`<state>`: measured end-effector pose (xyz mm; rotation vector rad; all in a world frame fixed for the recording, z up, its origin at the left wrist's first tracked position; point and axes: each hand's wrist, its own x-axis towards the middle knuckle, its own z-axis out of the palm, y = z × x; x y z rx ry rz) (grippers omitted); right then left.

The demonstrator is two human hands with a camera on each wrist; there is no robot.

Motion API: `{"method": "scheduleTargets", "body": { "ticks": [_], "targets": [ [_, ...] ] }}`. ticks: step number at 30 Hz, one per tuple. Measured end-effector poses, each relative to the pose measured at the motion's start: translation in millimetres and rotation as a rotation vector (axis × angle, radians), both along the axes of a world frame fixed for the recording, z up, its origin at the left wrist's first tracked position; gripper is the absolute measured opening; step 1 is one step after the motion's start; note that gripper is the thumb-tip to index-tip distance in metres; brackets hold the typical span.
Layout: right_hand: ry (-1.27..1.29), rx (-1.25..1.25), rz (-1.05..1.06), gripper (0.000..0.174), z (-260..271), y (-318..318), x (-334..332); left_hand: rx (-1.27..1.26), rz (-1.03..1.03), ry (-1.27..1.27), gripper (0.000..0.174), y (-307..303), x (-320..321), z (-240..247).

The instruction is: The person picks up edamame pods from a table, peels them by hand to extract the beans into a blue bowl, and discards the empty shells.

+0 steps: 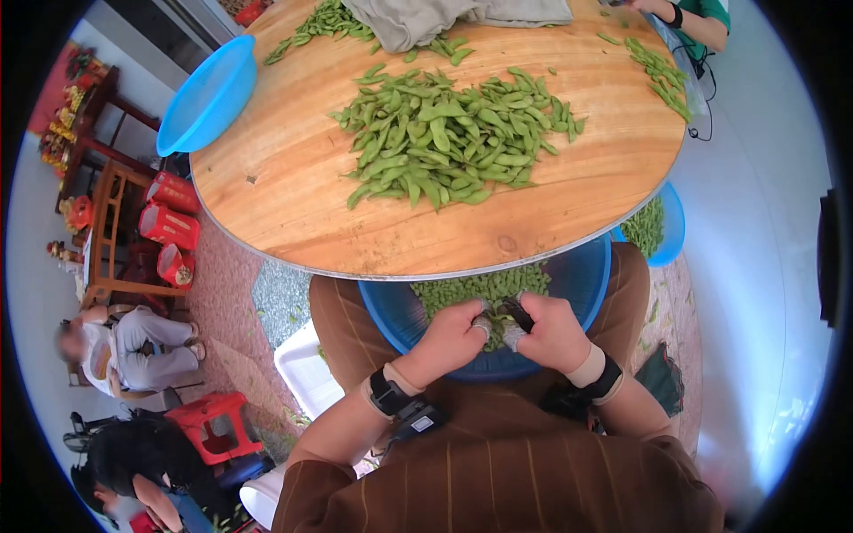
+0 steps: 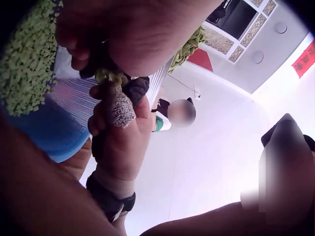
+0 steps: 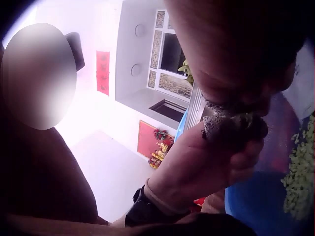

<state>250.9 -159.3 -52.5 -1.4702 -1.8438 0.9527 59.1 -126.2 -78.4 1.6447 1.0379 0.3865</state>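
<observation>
My left hand [image 1: 451, 336] and right hand [image 1: 554, 336] meet over a blue basin [image 1: 380, 313] held between the knees. Pinched at the fingertips of both is a green soybean pod [image 2: 109, 76], mostly hidden by fingers. Speckled grey covers wrap the thumbs, one plain on the right thumb [image 2: 121, 109]; dark covers sit on some fingers. Shelled green beans [image 1: 484, 286] fill the basin's bottom below the hands. On the round wooden table [image 1: 293, 213] just ahead lies a big heap of unshelled soybean pods [image 1: 444, 133].
A grey cloth [image 1: 444, 18] covers more pods at the table's far side. A blue basket [image 1: 209, 96] leans at the left edge. Another blue tub [image 1: 673, 226] of pods stands right, a white tray [image 1: 306, 369] left. People sit left and at far right.
</observation>
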Motion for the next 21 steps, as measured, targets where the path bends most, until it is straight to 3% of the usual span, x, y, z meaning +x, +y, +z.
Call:
{"method": "scheduleTargets", "body": {
  "ticks": [4,6,13,15,18,21],
  "targets": [
    [0.117,-0.069,-0.112,0.023,-3.6,-1.3,6.5,-0.054,0.003,-0.031,0.018,2.9,3.5,5.7],
    [0.107,-0.062,-0.128,0.023,-1.1,-1.4,9.0,-0.219,0.0,-0.049,0.017,4.1,2.4,12.9],
    [-0.009,0.068,-0.011,0.022,3.6,0.8,7.6,-0.218,0.045,-0.194,0.015,1.5,1.1,-0.3],
    [-0.062,0.098,0.063,0.021,0.8,-0.6,7.0,-0.043,-0.06,-0.039,0.019,4.4,0.0,3.6],
    [-0.059,0.084,0.069,0.022,-2.3,-2.3,4.5,0.143,-0.007,0.005,0.026,2.6,5.8,-10.7],
    [-0.065,0.061,0.018,0.023,-8.1,0.3,2.8,0.119,-0.063,0.119,0.032,9.3,8.3,-21.1]
  ]
}}
